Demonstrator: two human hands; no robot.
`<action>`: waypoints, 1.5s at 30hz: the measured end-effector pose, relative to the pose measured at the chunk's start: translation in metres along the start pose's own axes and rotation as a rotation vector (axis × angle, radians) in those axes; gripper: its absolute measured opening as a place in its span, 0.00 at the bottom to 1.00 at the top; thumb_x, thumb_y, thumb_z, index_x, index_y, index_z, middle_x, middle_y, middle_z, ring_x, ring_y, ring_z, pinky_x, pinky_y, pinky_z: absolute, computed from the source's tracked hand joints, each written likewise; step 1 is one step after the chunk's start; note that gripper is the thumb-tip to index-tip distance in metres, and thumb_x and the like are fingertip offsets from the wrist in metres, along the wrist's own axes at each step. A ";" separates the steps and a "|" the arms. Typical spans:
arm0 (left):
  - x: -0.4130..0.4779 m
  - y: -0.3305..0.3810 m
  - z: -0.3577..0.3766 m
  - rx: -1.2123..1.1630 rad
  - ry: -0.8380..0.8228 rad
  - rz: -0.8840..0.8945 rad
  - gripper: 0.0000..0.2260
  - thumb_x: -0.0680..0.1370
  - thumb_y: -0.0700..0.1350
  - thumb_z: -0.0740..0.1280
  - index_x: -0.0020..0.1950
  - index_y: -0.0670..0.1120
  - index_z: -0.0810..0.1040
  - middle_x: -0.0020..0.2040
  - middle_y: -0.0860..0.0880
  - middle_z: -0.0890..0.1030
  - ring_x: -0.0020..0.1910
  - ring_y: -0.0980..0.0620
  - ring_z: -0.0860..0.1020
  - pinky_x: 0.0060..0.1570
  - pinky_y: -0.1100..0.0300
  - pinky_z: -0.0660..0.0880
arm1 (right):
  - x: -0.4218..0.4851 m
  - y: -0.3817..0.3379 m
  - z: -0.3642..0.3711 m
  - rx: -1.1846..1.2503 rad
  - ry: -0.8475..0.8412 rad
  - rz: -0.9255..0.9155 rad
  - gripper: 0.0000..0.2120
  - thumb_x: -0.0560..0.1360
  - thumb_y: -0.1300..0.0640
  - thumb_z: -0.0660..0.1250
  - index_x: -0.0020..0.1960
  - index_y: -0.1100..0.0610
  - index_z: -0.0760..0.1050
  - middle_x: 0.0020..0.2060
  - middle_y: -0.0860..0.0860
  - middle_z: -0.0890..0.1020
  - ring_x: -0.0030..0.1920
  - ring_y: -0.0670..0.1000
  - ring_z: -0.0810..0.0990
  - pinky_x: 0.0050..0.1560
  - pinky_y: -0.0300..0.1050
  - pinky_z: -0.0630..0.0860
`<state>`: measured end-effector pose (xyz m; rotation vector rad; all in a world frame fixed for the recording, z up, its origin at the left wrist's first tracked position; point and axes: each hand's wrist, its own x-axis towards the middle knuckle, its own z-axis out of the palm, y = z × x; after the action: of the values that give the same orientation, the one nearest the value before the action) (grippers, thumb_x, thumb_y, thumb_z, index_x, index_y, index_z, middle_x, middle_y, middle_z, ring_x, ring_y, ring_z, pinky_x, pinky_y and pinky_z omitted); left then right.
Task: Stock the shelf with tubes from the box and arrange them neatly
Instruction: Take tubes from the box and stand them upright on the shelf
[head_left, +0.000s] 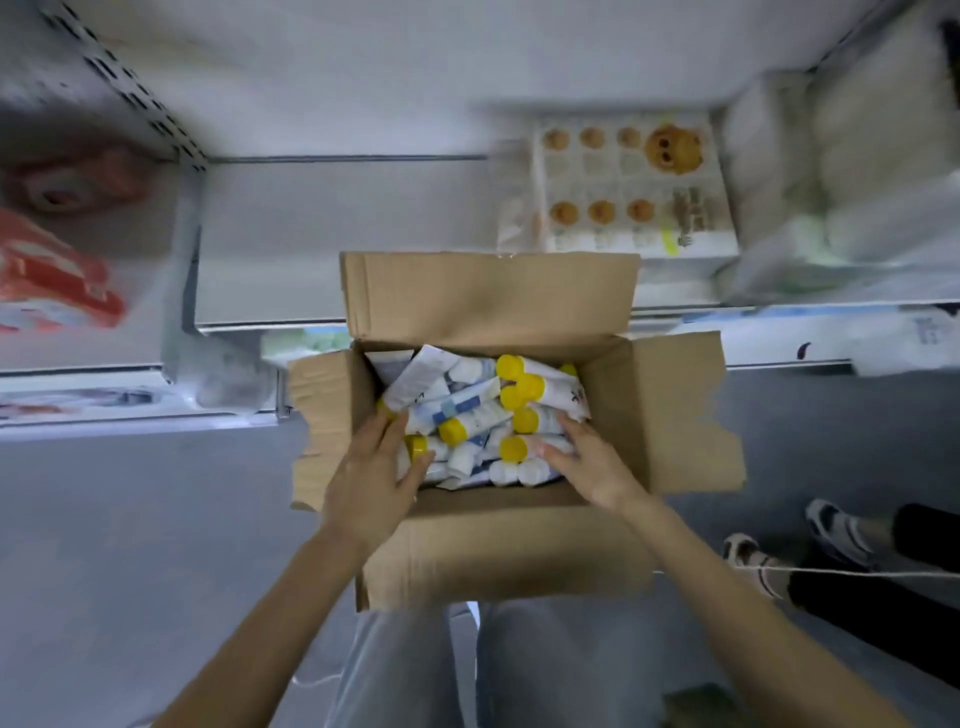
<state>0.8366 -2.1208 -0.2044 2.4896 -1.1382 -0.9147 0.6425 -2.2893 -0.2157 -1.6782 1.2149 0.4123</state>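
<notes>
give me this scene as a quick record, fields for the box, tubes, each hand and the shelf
box: open cardboard box, flaps folded out, in front of the shelf
tubes: white tubes, many with yellow caps, piled loose inside the box
left hand: left hand at the box's left side, fingers among the tubes; grip unclear
right hand: right hand at the box's right side, fingers laid on the tubes
shelf: shelf bare behind the box, no tubes visible on it; printed pack to the right

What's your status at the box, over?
Both in the open box: left hand and right hand, fingers resting on tubes. Pile loose, none lifted. Raised far flap stands between box and shelf.
</notes>
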 end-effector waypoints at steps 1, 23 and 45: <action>0.008 -0.002 0.009 -0.012 0.009 -0.002 0.29 0.77 0.60 0.59 0.75 0.48 0.62 0.74 0.47 0.63 0.73 0.48 0.61 0.68 0.52 0.65 | 0.008 0.006 0.007 0.089 0.012 0.060 0.30 0.77 0.49 0.64 0.75 0.58 0.59 0.73 0.54 0.64 0.72 0.52 0.63 0.65 0.39 0.62; 0.061 -0.026 0.071 -0.191 0.007 -0.104 0.24 0.78 0.50 0.63 0.72 0.43 0.66 0.71 0.43 0.67 0.71 0.47 0.64 0.69 0.58 0.60 | 0.114 0.011 0.044 1.490 0.163 0.595 0.25 0.74 0.47 0.68 0.59 0.66 0.71 0.50 0.58 0.77 0.47 0.51 0.78 0.50 0.43 0.75; 0.050 0.032 0.000 -1.114 -0.183 -0.440 0.13 0.79 0.53 0.60 0.57 0.50 0.78 0.56 0.47 0.82 0.57 0.49 0.79 0.56 0.54 0.76 | 0.001 -0.066 0.060 1.087 -0.293 0.217 0.12 0.73 0.66 0.68 0.57 0.63 0.76 0.52 0.58 0.82 0.53 0.53 0.81 0.56 0.46 0.78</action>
<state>0.8427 -2.1792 -0.2110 1.7039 0.0221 -1.3899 0.7153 -2.2377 -0.2098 -0.5389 1.0868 0.0675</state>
